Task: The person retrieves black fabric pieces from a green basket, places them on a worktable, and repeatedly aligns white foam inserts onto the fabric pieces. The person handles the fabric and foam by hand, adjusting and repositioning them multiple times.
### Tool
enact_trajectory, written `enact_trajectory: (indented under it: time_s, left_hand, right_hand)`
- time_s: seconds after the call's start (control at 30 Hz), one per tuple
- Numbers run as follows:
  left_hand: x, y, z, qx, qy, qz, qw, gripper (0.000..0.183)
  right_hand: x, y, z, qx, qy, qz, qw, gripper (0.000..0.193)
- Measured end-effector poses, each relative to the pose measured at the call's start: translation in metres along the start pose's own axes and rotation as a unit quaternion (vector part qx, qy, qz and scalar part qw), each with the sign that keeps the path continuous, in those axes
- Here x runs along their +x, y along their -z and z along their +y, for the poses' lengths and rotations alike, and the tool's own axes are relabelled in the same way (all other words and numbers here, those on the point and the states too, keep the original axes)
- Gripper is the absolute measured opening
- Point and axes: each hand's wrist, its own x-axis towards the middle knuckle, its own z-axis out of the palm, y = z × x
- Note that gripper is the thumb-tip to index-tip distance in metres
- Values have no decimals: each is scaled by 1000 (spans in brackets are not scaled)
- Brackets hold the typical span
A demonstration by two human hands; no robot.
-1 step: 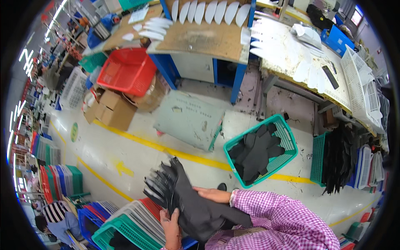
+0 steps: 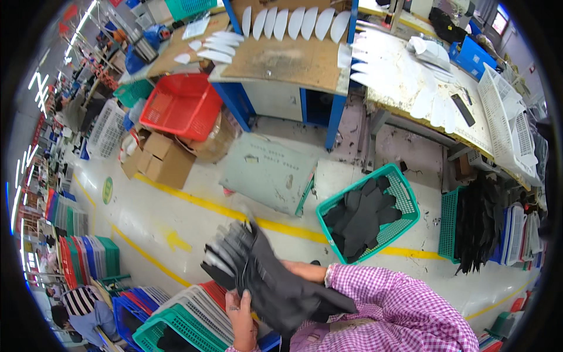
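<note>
In front of my body is a thick stack of black cut fabric pieces. Its layers fan apart at the upper left end, where they are blurred. My left hand is closed on the stack's lower left edge, with the thumb on top. From the right, my right hand reaches to the far side of the stack; the material hides its fingers. More black cut pieces lie loosely in a green plastic basket on the floor ahead to the right.
Nested crates stand at the lower left, beside my left arm. Ahead are a grey-green board on the floor, a red bin and a cardboard box. Worktables with white curved pieces line the far side. Black strips hang over a crate at right.
The fanned end of the stack has shifted and blurred. My right hand has moved from lying flat along the stack's edge to where its fingers are hidden behind it.
</note>
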Motion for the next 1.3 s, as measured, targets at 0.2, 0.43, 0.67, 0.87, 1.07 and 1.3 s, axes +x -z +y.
enact_trajectory:
  time_s: [0.2,0.43,0.67,0.87,1.07,1.3]
  left_hand:
    - [60,-57,104,193,-372,-92,903,45]
    - [179,-120,201,405,-613,-77,674,65]
    - [267,-150,252,405,-643,-91,644,74]
    - [308,-193,295,358,-668,80,647,73]
    - [346,-266,317,325,-674,145,647,71]
    - [446,-444,269,516,-475,-28,712,71]
  right_hand:
    - [27,44,-83,89,50,58,993,61]
    - [124,112,-141,192,103,200,955,57]
    - [192,214,-210,255,181,336,889,54]
    - [215,320,-276,264,233,398,847,51]
    - [216,427,-316,249,241,421,838,49]
    - [83,505,-257,288,200,465,813,46]
